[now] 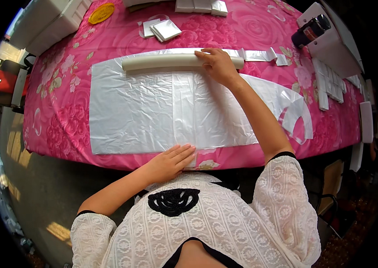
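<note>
A thin, shiny white plastic sheet [144, 107], shaped like an apron, lies spread before me with crease lines across it. Its right end narrows into loose strap-like strips [307, 123]. Along the far side of the sheet lies a long white tube [157, 61]. My right hand [219, 66] rests on top of that tube near its right end, fingers spread and not wrapped around it. At the sheet's near edge, my left hand [171, 161] lies flat with its fingers stretched out, touching the plastic and the table edge.
A pink flowered cloth [59, 111] covers the table. Folded white packets [166, 30] lie at the back, more stacks [328, 85] at the right. A yellow disc [101, 13] is near white foam boxes [57, 27]. A dark bottle [310, 31] leans by another white box [338, 51].
</note>
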Tool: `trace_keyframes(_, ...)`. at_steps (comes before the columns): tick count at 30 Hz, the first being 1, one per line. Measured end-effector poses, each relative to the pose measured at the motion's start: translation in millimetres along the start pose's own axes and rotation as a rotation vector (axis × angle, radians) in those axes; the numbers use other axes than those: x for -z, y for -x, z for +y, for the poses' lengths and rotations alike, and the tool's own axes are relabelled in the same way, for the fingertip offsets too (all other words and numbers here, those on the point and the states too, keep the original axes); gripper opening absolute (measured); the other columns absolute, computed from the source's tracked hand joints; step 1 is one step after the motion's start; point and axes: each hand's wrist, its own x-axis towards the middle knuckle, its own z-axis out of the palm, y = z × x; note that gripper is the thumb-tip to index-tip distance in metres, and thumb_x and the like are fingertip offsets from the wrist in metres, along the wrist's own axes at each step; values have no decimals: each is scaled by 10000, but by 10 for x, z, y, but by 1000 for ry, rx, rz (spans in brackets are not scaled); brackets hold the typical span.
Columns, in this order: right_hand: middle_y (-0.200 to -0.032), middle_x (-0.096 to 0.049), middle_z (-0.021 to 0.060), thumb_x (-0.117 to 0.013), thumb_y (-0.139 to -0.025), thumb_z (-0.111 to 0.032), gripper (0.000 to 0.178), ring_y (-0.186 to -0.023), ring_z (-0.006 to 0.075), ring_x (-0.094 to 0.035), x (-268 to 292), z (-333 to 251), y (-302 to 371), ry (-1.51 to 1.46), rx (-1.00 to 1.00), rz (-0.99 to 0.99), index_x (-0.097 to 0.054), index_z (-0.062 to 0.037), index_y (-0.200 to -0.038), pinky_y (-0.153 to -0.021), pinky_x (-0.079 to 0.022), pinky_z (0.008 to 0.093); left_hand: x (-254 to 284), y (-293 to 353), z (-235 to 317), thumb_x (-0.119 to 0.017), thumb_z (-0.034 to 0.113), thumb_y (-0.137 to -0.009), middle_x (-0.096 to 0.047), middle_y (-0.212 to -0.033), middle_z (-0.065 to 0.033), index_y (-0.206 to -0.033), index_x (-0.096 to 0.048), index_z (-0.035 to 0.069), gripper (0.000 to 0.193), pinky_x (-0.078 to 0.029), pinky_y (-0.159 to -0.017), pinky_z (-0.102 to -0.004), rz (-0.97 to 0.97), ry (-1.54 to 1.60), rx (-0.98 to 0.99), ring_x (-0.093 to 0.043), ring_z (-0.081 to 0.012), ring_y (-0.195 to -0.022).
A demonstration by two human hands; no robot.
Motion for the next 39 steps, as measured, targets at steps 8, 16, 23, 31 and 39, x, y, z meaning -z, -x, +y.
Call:
trace_keyframes(8,-1285,-440,137,-610,-667,-60,518,-1221,318,-366,101,-646,703,-235,360,-330,-516,-45,-1176,-1013,-327,394,7,113,-146,-672,132,-699,-511,-1203,-134,-1051,-560,-29,403,-446,-918,-368,186,57,-148,-510,-283,-1110)
trace_keyframes(16,-1374,-352,146,-568,-642,-49,591,-1287,296,-310,61,-896,1180,-300,435,-519,-470,-17,-1224,-1047,-293,382,94,56,-87,-616,39,-733,-598,-1059,-121,-913,-594,-5,186,-486,-851,-359,340,258,-46,-579,-270,-989)
trace_keyframes(23,-1143,-581,86,-582,-678,-8,378,-1084,247,-530,-201,-962,1230,-294,299,-164,-586,-27,-1056,-895,-436,356,560,-111,-231,-709,175,-667,-566,-1164,-140,-1072,-572,33,451,-430,-919,-381,573,490,120,-542,-283,-1089)
trace_keyframes(31,-1029,-624,98,-588,-671,7,318,-968,263,-580,-224,-984,1210,-509,105,-72,-623,-49,-982,-835,-457,365,488,-197,-453,-755,256,-579,-486,-1269,-121,-1217,-474,33,732,-324,-1010,-447,304,64,156,-468,-262,-1178)
trace_keyframes(39,-1131,-573,63,-622,-670,-51,366,-1060,258,-524,-120,-863,1261,-175,309,-150,-600,-79,-1035,-883,-438,351,320,-276,-553,-618,56,-699,-600,-1080,-92,-1026,-596,48,328,-426,-887,-427,415,-163,94,-584,-226,-978)
